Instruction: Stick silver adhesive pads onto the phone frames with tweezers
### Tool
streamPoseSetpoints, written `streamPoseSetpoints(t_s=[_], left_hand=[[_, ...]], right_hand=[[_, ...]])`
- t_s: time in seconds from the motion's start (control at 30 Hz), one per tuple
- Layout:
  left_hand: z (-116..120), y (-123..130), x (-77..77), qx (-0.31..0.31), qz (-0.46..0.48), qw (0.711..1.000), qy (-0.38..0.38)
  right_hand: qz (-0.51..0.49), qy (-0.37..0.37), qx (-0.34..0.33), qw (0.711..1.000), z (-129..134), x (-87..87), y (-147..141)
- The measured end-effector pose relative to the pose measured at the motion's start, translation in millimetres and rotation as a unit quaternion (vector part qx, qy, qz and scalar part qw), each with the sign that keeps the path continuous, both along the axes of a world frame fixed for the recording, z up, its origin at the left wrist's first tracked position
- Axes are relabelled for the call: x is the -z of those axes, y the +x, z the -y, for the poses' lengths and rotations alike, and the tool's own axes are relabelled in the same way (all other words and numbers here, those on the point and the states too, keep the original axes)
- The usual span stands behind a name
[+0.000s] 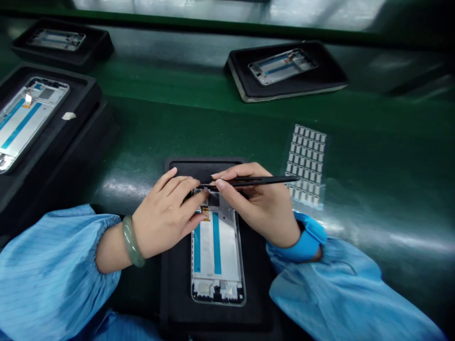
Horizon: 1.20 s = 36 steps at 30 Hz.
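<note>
The phone frame [227,251] on the black tray [256,293] could get scratched at its far end if the tweezers [263,181] pinched by the right hand [268,203] slip, the left hand [165,208]'s grip there unclear to me.

From here I see a silver phone frame [229,246] with two blue strips [216,246]; black tweezers [263,181] and tray [256,289]; a dark green counter [142,125]; a grey-green bangle [131,241]; blue sleeves [53,270], finely lined.

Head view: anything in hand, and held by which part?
Right hand: black tweezers, pinched toward the tip end. Left hand is at the upper end of the phone frame; whether it grips anything can't be told.
</note>
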<state>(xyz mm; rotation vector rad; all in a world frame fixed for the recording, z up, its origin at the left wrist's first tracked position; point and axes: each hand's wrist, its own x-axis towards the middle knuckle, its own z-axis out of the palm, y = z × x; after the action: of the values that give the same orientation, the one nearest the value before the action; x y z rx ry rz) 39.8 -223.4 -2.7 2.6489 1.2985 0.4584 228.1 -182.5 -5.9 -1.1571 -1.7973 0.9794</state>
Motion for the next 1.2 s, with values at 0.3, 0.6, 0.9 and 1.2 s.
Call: streamPoseSetpoints(t_s=[0.3, 0.6, 0.9, 1.2], left_hand=[[-1.2, -0.4, 1.6, 0.000, 0.010, 1.000, 0.002], [-1.7, -1.0, 1.2, 0.001, 0.010, 1.000, -0.004], [-1.5, -1.2, 1.0, 0.000, 0.012, 1.000, -0.005], [-1.7, -1.5, 0.9, -0.001, 0.009, 1.000, -0.006]], right_hand=[[0.015, 0.046, 0.002, 0.999, 0.6, 3.2, -0.3], [0.013, 0.051, 0.002, 0.999, 0.3, 4.7, 0.6], [0.014, 0.062, -0.001, 0.998, -0.4, 4.7, 0.0], [0.019, 0.061, 0.009, 0.998, 0.5, 4.1, -0.3]])
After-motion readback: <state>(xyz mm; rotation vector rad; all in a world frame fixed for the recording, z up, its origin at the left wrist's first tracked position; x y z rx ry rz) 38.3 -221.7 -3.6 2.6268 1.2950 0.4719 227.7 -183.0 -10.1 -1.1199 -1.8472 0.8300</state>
